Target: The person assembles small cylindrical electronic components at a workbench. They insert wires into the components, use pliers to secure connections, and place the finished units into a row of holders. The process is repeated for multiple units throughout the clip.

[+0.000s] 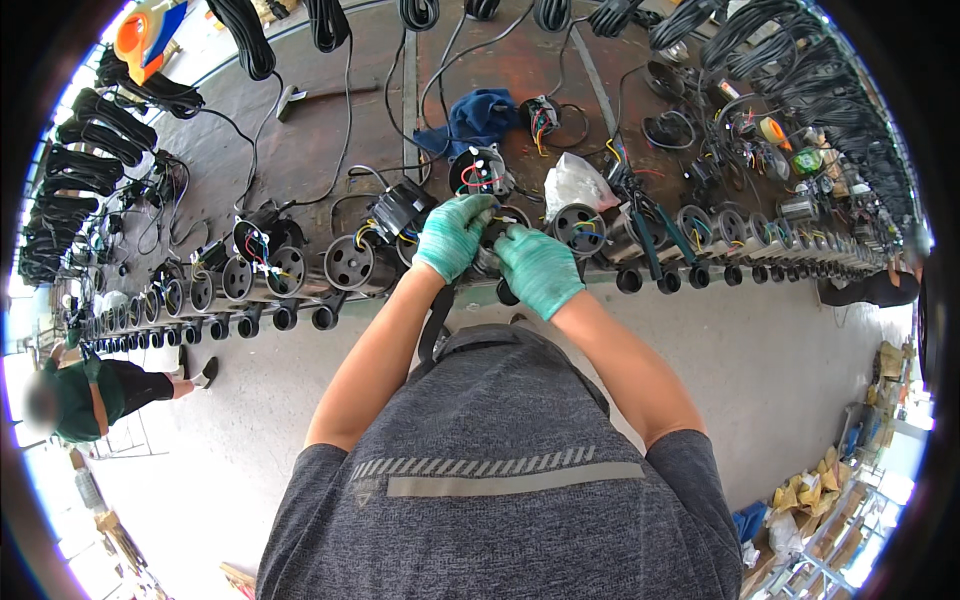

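Observation:
My left hand (455, 237), in a green glove, curls its fingers at the left rim of a round metal motor housing (512, 216) at the bench's near edge. From the right, my right hand (540, 270), gloved the same way, bends its fingers over the same housing. Its inside is mostly hidden by the gloves. Just beyond stands an open round cap with red and white wires (480, 172). A black box with wires (402, 208) lies left of my left hand. Beside my right hand is another metal housing with round holes (579, 230).
Similar housings (352, 263) line the bench edge both ways. Green-handled pliers (655, 225), a white plastic bag (580, 187) and a blue cloth (480, 118) lie on the bench (330, 130). Coiled black cables (240, 35) hang along its far side. A person (85, 395) stands at left, another (870, 290) at right.

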Tool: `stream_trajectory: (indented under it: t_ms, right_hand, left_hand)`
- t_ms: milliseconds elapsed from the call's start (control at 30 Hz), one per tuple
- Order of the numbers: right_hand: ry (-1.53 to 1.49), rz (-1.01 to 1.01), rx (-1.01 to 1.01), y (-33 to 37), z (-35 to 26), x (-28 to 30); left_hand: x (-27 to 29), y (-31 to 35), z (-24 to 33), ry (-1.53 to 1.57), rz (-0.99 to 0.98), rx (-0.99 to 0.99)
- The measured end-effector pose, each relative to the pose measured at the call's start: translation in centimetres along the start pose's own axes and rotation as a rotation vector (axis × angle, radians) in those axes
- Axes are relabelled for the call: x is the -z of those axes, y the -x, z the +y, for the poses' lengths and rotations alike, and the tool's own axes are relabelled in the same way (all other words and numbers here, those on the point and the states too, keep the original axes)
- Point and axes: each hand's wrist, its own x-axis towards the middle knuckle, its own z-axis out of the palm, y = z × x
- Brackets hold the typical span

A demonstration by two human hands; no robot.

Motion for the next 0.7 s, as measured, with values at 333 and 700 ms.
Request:
stream_trajectory:
  t_ms: [333,700]
  right_hand:
    - [-0.556,0.221,-0.508,4.7,4.4,-0.3]
    - [-0.124,0.056,0.106,1.5,5.1,3.3]
  left_hand:
    - [-0.6,-0.3,2.1,0.131,-0.059,0.168]
    - [-1.7,0.4,2.2,-0.116,-0.165,0.08]
